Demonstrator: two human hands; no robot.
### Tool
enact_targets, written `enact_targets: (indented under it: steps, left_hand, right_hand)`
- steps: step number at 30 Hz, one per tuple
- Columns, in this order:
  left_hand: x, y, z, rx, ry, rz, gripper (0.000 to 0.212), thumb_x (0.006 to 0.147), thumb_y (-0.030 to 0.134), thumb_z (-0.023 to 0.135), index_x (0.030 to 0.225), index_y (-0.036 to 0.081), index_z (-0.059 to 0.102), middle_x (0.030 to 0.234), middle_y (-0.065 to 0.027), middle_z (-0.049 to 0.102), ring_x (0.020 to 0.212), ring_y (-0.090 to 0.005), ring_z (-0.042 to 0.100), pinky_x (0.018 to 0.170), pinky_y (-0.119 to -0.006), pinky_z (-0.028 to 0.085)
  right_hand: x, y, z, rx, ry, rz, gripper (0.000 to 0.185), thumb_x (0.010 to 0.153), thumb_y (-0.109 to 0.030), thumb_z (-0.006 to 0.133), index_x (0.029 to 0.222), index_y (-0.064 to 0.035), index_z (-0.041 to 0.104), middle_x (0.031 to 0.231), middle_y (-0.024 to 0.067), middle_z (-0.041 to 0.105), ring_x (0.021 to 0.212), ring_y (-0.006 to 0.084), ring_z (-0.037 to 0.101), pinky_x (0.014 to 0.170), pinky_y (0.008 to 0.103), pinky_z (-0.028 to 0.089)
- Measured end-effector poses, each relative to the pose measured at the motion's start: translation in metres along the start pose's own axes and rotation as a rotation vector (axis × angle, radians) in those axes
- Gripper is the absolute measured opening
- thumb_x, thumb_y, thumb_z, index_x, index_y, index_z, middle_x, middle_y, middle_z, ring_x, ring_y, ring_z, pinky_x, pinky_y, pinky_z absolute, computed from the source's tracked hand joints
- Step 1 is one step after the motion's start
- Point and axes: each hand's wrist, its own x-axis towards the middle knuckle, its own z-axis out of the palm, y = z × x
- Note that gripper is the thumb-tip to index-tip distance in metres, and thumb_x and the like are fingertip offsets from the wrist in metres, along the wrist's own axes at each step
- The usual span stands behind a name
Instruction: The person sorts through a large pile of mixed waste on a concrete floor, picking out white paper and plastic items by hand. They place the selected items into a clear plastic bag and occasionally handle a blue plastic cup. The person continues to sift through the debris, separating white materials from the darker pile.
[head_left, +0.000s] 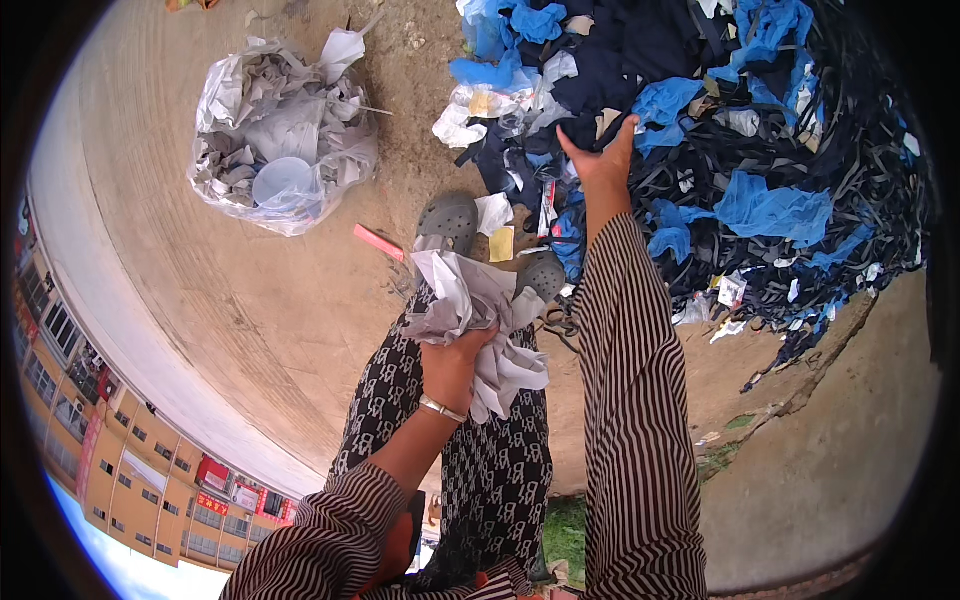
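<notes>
In my left hand (452, 367) is a bunch of crumpled whitish-grey paper (469, 296), held above my knees. My right hand (604, 159) reaches to the near left part of a heap of dark fabric scraps (780, 142). Its thumb and fingers are spread wide, with dark cloth just beyond them; whether they touch it I cannot tell. Blue thin sheeting (667, 109) lies right beside those fingertips. To the left stands a clear plastic bag (352, 169) filled with crumpled paper, and a translucent round plastic container (283, 181) shows inside it.
Grey clogs (448, 217) are on my feet between bag and heap. A red strip (379, 242) and a yellow paper piece (501, 244) lie on the concrete ground (247, 277). Black-handled scissors (559, 326) appear beside my right leg. Buildings (142, 480) line the far left.
</notes>
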Motion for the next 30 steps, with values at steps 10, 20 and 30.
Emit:
enact_targets:
  steps: [10, 20, 30]
  left_hand:
    - [0.010, -0.006, 0.001, -0.084, -0.063, 0.052, 0.040, 0.066, -0.007, 0.068, 0.102, 0.000, 0.053, 0.099, -0.0061, 0.059, 0.084, -0.0149, 0.058, 0.071, -0.027, 0.048]
    - [-0.004, -0.019, 0.011, -0.103, -0.092, 0.007, 0.037, 0.067, -0.006, 0.068, 0.101, -0.003, 0.057, 0.094, -0.0062, 0.061, 0.079, -0.0150, 0.060, 0.071, -0.027, 0.049]
    - [-0.029, -0.026, 0.011, 0.071, -0.082, 0.172, 0.018, 0.075, 0.001, 0.063, 0.093, 0.000, 0.063, 0.086, -0.0051, 0.063, 0.080, -0.0180, 0.061, 0.071, -0.031, 0.049]
  right_hand:
    - [-0.059, -0.248, 0.218, -0.338, -0.838, -0.393, 0.044, 0.093, -0.012, 0.046, 0.133, -0.0068, 0.029, 0.136, 0.0242, 0.028, 0.120, 0.0363, 0.042, 0.096, 0.0518, 0.042]
    - [-0.066, -0.240, -0.139, -0.637, 0.057, -0.403, 0.050, 0.084, -0.027, 0.059, 0.126, -0.0049, 0.043, 0.125, 0.0132, 0.048, 0.112, 0.0265, 0.049, 0.094, 0.0408, 0.040]
    - [-0.030, -0.078, -0.317, -0.251, 0.393, -0.012, 0.089, 0.073, -0.064, 0.056, 0.142, -0.0182, 0.022, 0.146, 0.0113, 0.020, 0.132, 0.0386, 0.019, 0.099, 0.0656, 0.016]
